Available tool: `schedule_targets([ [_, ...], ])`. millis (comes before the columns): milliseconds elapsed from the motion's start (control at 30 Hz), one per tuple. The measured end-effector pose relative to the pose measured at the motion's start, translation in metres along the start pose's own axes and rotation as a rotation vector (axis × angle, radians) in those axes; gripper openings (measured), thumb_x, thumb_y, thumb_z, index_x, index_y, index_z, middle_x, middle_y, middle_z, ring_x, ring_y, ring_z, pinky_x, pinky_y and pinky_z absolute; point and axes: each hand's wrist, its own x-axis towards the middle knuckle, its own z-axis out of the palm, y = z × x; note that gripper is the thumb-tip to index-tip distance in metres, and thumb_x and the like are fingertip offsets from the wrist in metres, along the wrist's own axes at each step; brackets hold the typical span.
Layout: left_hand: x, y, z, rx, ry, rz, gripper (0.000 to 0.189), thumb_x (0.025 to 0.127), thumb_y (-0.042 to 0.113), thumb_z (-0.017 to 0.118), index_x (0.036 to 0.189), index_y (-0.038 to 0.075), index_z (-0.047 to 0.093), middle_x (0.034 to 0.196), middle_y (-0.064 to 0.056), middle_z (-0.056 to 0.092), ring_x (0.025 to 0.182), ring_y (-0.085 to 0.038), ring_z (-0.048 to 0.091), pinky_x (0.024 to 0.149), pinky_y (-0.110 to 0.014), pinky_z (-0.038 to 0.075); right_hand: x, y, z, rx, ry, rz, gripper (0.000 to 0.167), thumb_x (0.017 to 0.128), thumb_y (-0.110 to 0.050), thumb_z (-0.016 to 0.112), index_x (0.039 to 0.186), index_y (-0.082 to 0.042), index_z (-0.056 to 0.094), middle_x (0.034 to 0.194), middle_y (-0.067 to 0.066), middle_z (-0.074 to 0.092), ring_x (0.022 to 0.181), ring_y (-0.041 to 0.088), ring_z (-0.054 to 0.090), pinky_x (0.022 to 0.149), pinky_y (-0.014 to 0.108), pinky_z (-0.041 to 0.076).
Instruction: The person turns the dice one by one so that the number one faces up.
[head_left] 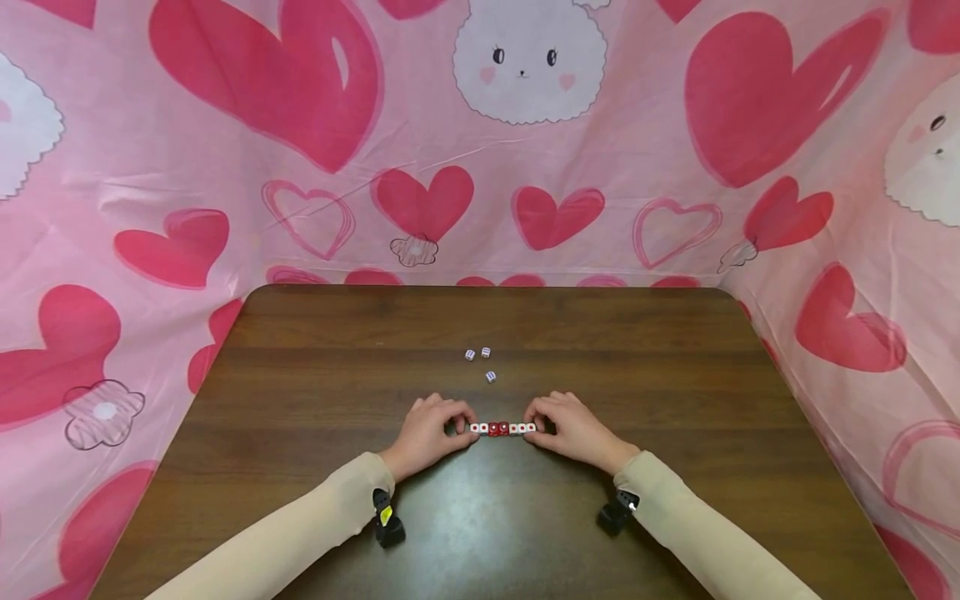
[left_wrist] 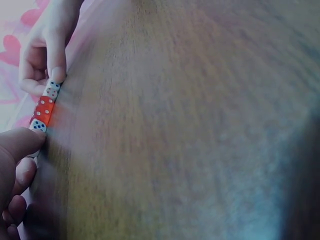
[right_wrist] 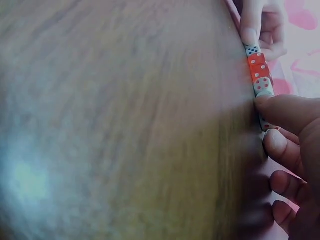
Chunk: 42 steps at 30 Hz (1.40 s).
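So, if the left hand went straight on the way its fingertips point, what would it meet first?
The row of dice, already at the left hand's fingertips; beyond it, probably the right hand.

1. Head: high, facing forward-down; dice row (head_left: pixel 504 429) at 6 o'clock.
2. Left wrist: close, toward right hand (head_left: pixel 579 429); row 9 o'clock.
3. Right wrist: close, toward left hand (head_left: pixel 426 433); row 2 o'clock.
4. All share row, hands.
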Motion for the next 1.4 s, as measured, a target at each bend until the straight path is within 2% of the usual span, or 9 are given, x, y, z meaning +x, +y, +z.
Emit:
schedule_targets([
  [267, 0.000, 0.000, 0.000, 0.007, 0.004, 0.000, 0.016, 0.089, 0.033, 0.084, 0.095, 0.029, 0.070, 0.076, 0.018, 0.055, 0.075, -0.005, 0.038, 0.077, -0.032, 0.029, -0.001, 0.000, 0.001, 0.012, 0.008, 0.010, 0.020, 0.089, -0.023, 0.083, 0.100, -0.021, 0.067, 0.077, -0.016, 0.052, 0.079, 0.006, 0.046, 0.082, 0.035, 0.037],
  [467, -0.002, 0.000, 0.000, 0.005, -0.007, 0.006, 0.018, 0.088, 0.032, 0.085, 0.096, 0.028, 0.069, 0.076, 0.018, 0.055, 0.076, -0.005, 0.038, 0.077, -0.033, 0.029, -0.004, 0.006, 0.000, 0.093, -0.003, 0.013, 0.024, 0.089, -0.022, 0.084, 0.107, -0.019, 0.068, 0.081, -0.020, 0.056, 0.079, 0.004, 0.046, 0.083, 0.035, 0.036],
  [667, -0.002, -0.001, -0.002, -0.008, -0.025, 0.020, 0.021, 0.088, 0.030, 0.085, 0.103, 0.025, 0.072, 0.079, 0.017, 0.058, 0.076, -0.004, 0.040, 0.080, -0.034, 0.032, -0.006, 0.009, -0.001, 0.134, 0.011, -0.017, 0.022, 0.088, -0.016, 0.084, 0.104, -0.018, 0.068, 0.083, -0.019, 0.061, 0.080, 0.003, 0.047, 0.084, 0.035, 0.037],
  [900, 0.000, -0.009, -0.009, -0.093, -0.102, 0.048, 0.027, 0.091, 0.027, 0.083, 0.113, 0.019, 0.070, 0.085, 0.018, 0.064, 0.081, -0.007, 0.045, 0.083, -0.034, 0.032, -0.005, 0.010, -0.001, 0.127, 0.010, -0.023, 0.019, 0.089, -0.015, 0.083, 0.101, -0.019, 0.069, 0.082, -0.019, 0.059, 0.080, 0.003, 0.047, 0.084, 0.035, 0.037],
  [1000, 0.002, -0.011, -0.015, -0.149, -0.160, 0.019, 0.030, 0.093, 0.033, 0.081, 0.117, 0.019, 0.069, 0.088, 0.020, 0.066, 0.086, -0.007, 0.049, 0.086, -0.034, 0.034, -0.005, 0.009, -0.001, 0.128, 0.005, -0.008, 0.018, 0.089, -0.016, 0.083, 0.101, -0.020, 0.069, 0.082, -0.018, 0.059, 0.080, 0.004, 0.047, 0.085, 0.035, 0.036],
  [1133, 0.005, -0.014, -0.024, -0.245, -0.209, -0.029, 0.028, 0.099, 0.036, 0.073, 0.119, 0.018, 0.069, 0.093, 0.016, 0.068, 0.089, -0.008, 0.055, 0.088, -0.033, 0.041, -0.005, 0.008, -0.001, 0.127, 0.004, -0.005, 0.018, 0.090, -0.016, 0.082, 0.102, -0.020, 0.070, 0.083, -0.018, 0.060, 0.080, 0.004, 0.047, 0.084, 0.035, 0.036],
  [1267, 0.010, -0.017, -0.030, -0.285, -0.168, -0.047, 0.022, 0.107, 0.033, 0.061, 0.115, 0.014, 0.070, 0.096, 0.007, 0.070, 0.088, -0.010, 0.062, 0.081, -0.031, 0.050, -0.005, 0.009, 0.000, 0.125, 0.007, -0.003, 0.018, 0.090, -0.016, 0.082, 0.102, -0.021, 0.070, 0.083, -0.018, 0.060, 0.080, 0.004, 0.047, 0.084, 0.035, 0.036],
  [1400, 0.019, -0.020, -0.034, -0.240, -0.095, -0.057, 0.015, 0.106, 0.025, 0.063, 0.110, 0.014, 0.072, 0.095, 0.005, 0.071, 0.087, -0.010, 0.063, 0.081, -0.031, 0.052, -0.005, 0.010, 0.001, 0.124, 0.009, -0.003, 0.019, 0.090, -0.016, 0.082, 0.102, -0.022, 0.069, 0.083, -0.019, 0.059, 0.080, 0.004, 0.047, 0.085, 0.036, 0.036],
])
